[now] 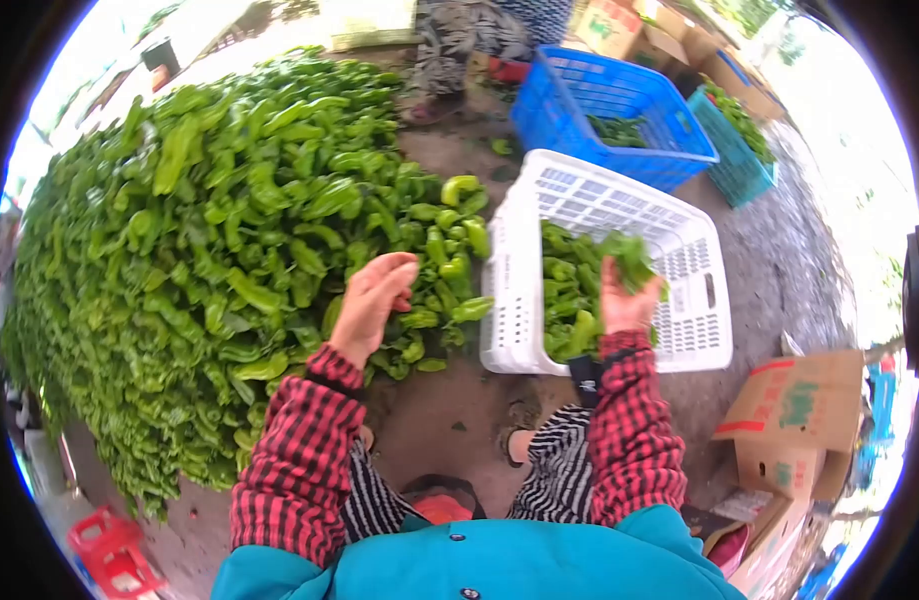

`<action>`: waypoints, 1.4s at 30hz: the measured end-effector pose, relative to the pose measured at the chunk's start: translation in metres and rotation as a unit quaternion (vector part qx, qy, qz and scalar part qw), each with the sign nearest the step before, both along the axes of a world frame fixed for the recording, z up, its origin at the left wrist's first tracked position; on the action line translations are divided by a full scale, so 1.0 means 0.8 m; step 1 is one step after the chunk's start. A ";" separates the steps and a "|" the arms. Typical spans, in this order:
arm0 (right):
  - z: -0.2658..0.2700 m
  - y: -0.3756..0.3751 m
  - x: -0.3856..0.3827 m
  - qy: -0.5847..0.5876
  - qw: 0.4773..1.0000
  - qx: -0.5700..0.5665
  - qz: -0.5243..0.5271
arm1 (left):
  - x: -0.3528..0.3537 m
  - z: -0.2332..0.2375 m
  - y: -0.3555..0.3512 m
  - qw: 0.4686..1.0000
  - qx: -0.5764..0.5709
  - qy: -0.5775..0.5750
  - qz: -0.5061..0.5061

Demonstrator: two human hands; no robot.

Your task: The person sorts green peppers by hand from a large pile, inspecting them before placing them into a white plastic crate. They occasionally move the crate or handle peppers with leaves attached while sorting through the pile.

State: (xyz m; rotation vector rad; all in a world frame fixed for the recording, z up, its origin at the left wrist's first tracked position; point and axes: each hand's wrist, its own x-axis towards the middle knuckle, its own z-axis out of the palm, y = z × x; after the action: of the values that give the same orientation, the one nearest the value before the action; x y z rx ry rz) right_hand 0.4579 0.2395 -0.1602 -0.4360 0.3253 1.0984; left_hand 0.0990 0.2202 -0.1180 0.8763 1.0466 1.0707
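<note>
A big heap of long green peppers (249, 230) covers the ground on the left. My left hand (374, 300) is over the heap's right edge, its fingers curled in against the thumb; whatever may be inside them is hidden. On the right, my right hand (629, 302) grips a bunch of green peppers (631, 258), slightly blurred, above the white plastic crate (519, 290). More green peppers (569, 275) lie inside that crate, along its left side and bottom.
Behind the white crate stands a blue crate (619, 75) with some peppers, beside a teal crate (734, 150) of peppers. A person's patterned trousers (459, 45) show at the back. Cardboard boxes (794, 405) sit at right, a red stool (114, 550) at lower left.
</note>
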 end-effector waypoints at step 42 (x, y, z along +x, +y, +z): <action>-0.034 -0.017 -0.140 -0.869 0.285 -0.229 0.334 | -0.210 -0.175 0.052 0.638 -0.165 0.752 0.027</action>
State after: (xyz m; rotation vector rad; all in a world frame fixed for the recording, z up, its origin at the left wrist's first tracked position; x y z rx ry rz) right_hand 0.3462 0.2256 -0.1874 -2.1421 -1.7772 0.5977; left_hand -0.0689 0.2622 -0.2577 1.4050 2.5406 -0.1403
